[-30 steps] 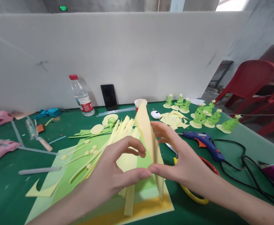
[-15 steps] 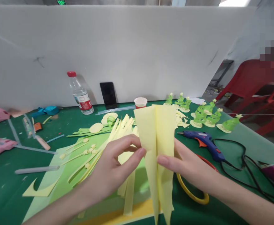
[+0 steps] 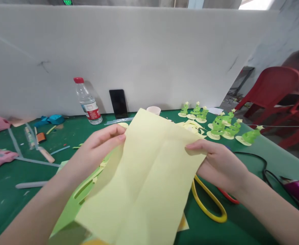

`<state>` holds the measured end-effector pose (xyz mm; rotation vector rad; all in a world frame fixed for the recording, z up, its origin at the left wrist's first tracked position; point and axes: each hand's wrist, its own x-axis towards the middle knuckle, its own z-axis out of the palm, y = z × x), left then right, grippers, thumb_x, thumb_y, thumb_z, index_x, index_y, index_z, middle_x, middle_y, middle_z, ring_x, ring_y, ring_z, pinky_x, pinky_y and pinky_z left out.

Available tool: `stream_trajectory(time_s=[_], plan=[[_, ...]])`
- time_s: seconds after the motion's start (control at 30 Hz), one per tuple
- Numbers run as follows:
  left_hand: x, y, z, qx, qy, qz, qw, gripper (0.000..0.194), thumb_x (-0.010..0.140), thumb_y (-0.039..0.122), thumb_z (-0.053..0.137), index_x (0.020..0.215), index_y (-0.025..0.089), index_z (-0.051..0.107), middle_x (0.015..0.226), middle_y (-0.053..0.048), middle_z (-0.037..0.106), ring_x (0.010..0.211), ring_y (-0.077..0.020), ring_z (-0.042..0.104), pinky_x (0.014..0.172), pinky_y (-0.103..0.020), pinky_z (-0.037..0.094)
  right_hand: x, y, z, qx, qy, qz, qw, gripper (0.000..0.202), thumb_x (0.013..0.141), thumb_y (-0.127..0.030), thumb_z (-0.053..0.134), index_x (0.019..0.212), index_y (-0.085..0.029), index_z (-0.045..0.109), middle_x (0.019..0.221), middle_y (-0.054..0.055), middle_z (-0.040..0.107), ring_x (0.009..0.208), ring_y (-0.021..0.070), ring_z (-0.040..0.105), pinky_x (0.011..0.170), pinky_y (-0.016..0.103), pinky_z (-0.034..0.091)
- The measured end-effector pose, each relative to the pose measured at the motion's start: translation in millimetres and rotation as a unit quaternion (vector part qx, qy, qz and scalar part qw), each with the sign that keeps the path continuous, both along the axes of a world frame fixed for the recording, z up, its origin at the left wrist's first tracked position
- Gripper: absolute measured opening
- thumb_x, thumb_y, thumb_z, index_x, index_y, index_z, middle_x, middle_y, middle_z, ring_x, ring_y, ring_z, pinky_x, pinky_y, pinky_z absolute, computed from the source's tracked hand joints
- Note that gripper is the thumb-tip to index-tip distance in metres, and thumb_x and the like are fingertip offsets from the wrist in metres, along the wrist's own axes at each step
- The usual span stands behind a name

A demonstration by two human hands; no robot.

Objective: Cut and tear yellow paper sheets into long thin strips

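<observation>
A pale yellow sheet of paper [image 3: 149, 170] is spread out in front of me, with a crease running down its middle. My left hand [image 3: 100, 143] pinches its upper left edge. On the upper right corner, my right hand [image 3: 216, 160] grips it with the thumb on top. The sheet hides most of the green paper [image 3: 73, 207] and the strips below it. Just under my right hand lie scissors with a yellow handle [image 3: 208, 204] and a red handle [image 3: 228, 195], their blades out of sight.
Several small green spiral paper trees [image 3: 218, 126] with star tops stand at the back right. A water bottle [image 3: 89, 105], a phone [image 3: 118, 103] and a paper cup [image 3: 154, 110] line the white partition. At left lies a pink glue gun [image 3: 1, 158]; a black cable [image 3: 264, 163] runs at right.
The yellow paper has gone from folded, with its halves upright, to opened out wide. My hands have moved apart, the left one leftward and up, the right one to the right.
</observation>
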<state>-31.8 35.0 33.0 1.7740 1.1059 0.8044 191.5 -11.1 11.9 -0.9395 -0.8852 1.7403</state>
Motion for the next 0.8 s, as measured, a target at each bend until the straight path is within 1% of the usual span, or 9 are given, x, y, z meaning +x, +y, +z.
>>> stream_trajectory(time_s=[0.07,0.13,0.17,0.27,0.33,0.4,0.5,0.67,0.8], plan=[[-1,3,-0.8,0.041,0.062,0.019,0.997,0.021,0.082,0.038,0.045,0.073,0.022,0.055,0.071,0.003,0.057,0.064,-0.0150,0.056,0.053,-0.022,0.044,-3,-3,-0.2,-0.005,0.013,0.019,1.000,0.028,0.070,-0.021,0.046,0.093,-0.014,0.062,0.099,0.009,0.066,0.101,0.0273,0.057,0.089,0.042,0.044],[4,0,-4.4,0.172,0.120,0.071,0.975,0.016,0.084,0.033,0.043,0.085,0.021,0.054,0.087,-0.002,0.059,0.081,-0.0202,0.057,0.068,-0.030,0.047,-8,-7,-1.8,-0.001,0.041,0.036,0.999,0.029,0.073,-0.021,0.046,0.097,-0.015,0.062,0.101,0.008,0.066,0.102,0.0261,0.057,0.089,0.041,0.044],[7,-4,-7.1,0.261,0.136,0.106,0.950,0.015,0.085,0.027,0.043,0.096,0.020,0.051,0.098,-0.005,0.057,0.093,-0.0223,0.054,0.078,-0.034,0.045,-11,-10,-3.1,0.006,0.060,0.047,0.997,0.028,0.076,-0.021,0.046,0.099,-0.016,0.061,0.101,0.007,0.065,0.103,0.0251,0.056,0.089,0.040,0.045],[20,-20,-16.2,0.545,0.166,0.132,0.811,0.027,0.079,0.010,0.048,0.104,0.020,0.049,0.109,-0.009,0.054,0.104,-0.0231,0.048,0.096,-0.043,0.033,-19,-17,-7.2,0.026,0.113,0.085,0.990,0.028,0.083,-0.024,0.043,0.105,-0.020,0.060,0.103,0.005,0.065,0.105,0.0228,0.055,0.089,0.037,0.044],[26,-29,-21.0,0.626,0.201,0.089,0.748,0.030,0.074,0.005,0.049,0.099,0.022,0.053,0.100,-0.007,0.058,0.094,-0.0223,0.052,0.100,-0.045,0.027,-24,-22,-8.2,0.035,0.132,0.104,0.985,0.030,0.084,-0.027,0.042,0.109,-0.022,0.059,0.104,0.005,0.065,0.106,0.0224,0.055,0.090,0.037,0.043],[29,-35,-24.2,0.644,0.234,0.053,0.727,0.026,0.075,0.011,0.049,0.099,0.019,0.055,0.097,-0.009,0.060,0.091,-0.0241,0.053,0.101,-0.048,0.024,-26,-25,-7.2,0.039,0.138,0.121,0.982,0.032,0.084,-0.030,0.042,0.111,-0.022,0.058,0.105,0.005,0.064,0.107,0.0227,0.054,0.090,0.037,0.042],[31,-37,-26.1,0.613,0.238,0.037,0.752,0.037,0.081,0.031,0.047,0.113,0.012,0.048,0.109,-0.015,0.057,0.104,-0.0289,0.049,0.102,-0.051,0.021,-25,-28,-3.5,0.050,0.120,0.153,0.980,0.035,0.079,-0.033,0.046,0.110,-0.023,0.058,0.105,0.005,0.064,0.109,0.0237,0.052,0.091,0.039,0.041],[29,-38,-22.7,0.458,0.232,0.016,0.858,0.061,0.082,0.051,0.044,0.131,0.017,0.028,0.136,-0.015,0.036,0.124,-0.0290,0.033,0.101,-0.045,0.028,-20,-28,0.0,0.062,0.081,0.154,0.983,0.038,0.068,-0.038,0.054,0.103,-0.025,0.061,0.108,0.004,0.062,0.110,0.0243,0.050,0.090,0.038,0.041],[27,-39,-19.1,0.438,0.239,-0.027,0.866,0.065,0.082,0.043,0.051,0.135,0.020,0.021,0.141,-0.012,0.029,0.130,-0.0280,0.024,0.105,-0.045,0.021,-11,-22,5.1,0.076,0.088,0.170,0.979,0.033,0.069,-0.050,0.056,0.090,-0.027,0.066,0.099,0.002,0.065,0.104,0.0227,0.054,0.084,0.033,0.044]])
